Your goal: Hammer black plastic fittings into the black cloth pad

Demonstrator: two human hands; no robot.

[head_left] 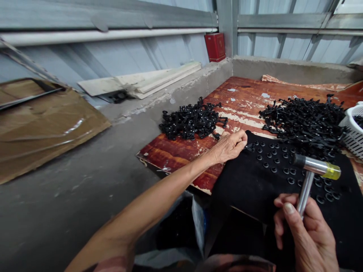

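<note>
In my right hand (pixel 307 232) is a small mallet (pixel 317 167), its metal head capped black at one end and yellow at the other. It is raised above a black cloth (pixel 244 185) with several small black rings (pixel 273 170) laid on it. At the cloth's far left corner, my left hand (pixel 231 146) is closed, fingertips pinched together. A small dark piece shows beside those fingertips, but whether they hold it is hidden.
Black small parts form a heap (pixel 193 119) on the left of the worn red-brown table (pixel 176 156) and a larger heap (pixel 306 121) on the right. A white basket (pixel 353 130) stands at the right edge. A red tin (pixel 215 47) sits on the ledge in the corner.
</note>
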